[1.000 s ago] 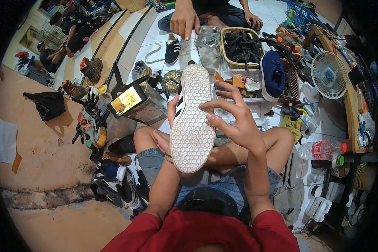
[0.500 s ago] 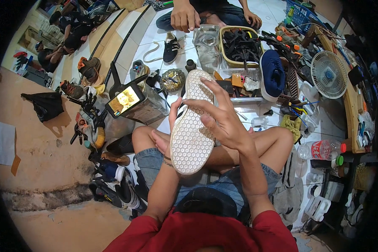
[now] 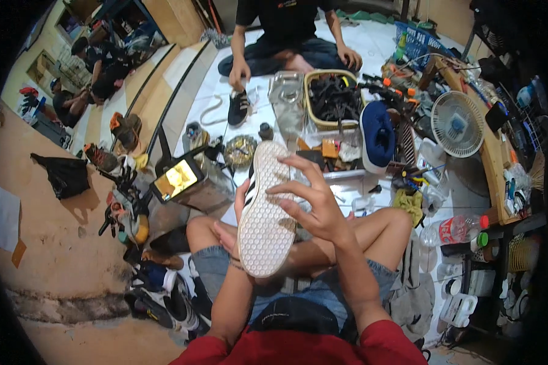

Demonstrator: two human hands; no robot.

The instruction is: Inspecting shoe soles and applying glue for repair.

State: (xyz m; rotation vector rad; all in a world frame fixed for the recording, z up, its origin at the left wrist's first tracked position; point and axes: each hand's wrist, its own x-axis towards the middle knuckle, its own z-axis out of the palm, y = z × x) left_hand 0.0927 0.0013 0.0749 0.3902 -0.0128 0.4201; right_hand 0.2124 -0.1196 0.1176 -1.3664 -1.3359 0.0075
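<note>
Head view: the striped sneaker (image 3: 260, 222) is held at the centre of the clock, sole facing up, lower in the picture than half a second ago because the view has tipped forward. The left hand (image 3: 228, 236) is clamped round its 9 o'clock side; its hidden fingers I cannot tell. The right hand (image 3: 321, 210), at 3 o'clock, has its fingers spread, gripping nothing; they have drawn back from the far edge to mid-sole, so more tread is bared and handling seems to stay there. Near 11 o'clock, a co-worker's hand (image 3: 240, 72) has moved over the black shoe (image 3: 238, 111); contact is unclear. A blue sneaker (image 3: 377, 137) rests at 2 o'clock
</note>
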